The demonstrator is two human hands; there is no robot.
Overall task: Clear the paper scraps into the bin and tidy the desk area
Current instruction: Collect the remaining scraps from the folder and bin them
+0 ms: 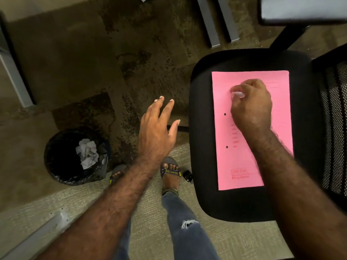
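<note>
A pink folder (262, 132) lies flat on the black seat of a chair (202, 147). My right hand (251, 104) rests over the folder's upper part, fingers pinched on a small white paper scrap (238, 94). My left hand (157, 132) hovers over the floor to the left of the chair, fingers spread, holding nothing. A black-lined bin (62, 156) stands on the carpet at lower left, with crumpled white paper (87, 152) inside it.
Grey desk legs (216, 23) stand on the carpet beyond the chair, and another grey leg (15, 72) at far left. The chair's mesh back (334, 119) is at right. My sandalled feet (170, 173) are between bin and chair. A metal floor strip (37, 233) runs along the lower left.
</note>
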